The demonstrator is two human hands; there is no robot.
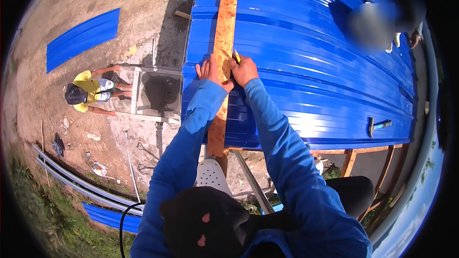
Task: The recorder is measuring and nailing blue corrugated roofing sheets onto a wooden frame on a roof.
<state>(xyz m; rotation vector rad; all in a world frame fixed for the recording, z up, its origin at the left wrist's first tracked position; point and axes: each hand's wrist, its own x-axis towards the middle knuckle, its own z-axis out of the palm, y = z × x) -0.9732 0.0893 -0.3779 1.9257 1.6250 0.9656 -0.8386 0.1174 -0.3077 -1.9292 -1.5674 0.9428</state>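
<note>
A long wooden board (224,19) lies across blue corrugated metal sheets (287,57) at the centre of the head view. My left hand (211,72) grips this board, fingers over its left part and thumb at its right side. Just to the right, my right hand (244,72) is closed on a yellow pencil or marker (237,57), held against the board's right edge. Both forearms, in blue sleeves, reach up from the lower edge.
A person (87,91) in yellow below holds a rectangular frame (136,91). A claw hammer (380,125) lies at the sheets' lower right. Another, blurred person (387,14) is at top right. Wooden supports (349,162), metal channels (86,181) and a loose blue sheet (81,38) also show.
</note>
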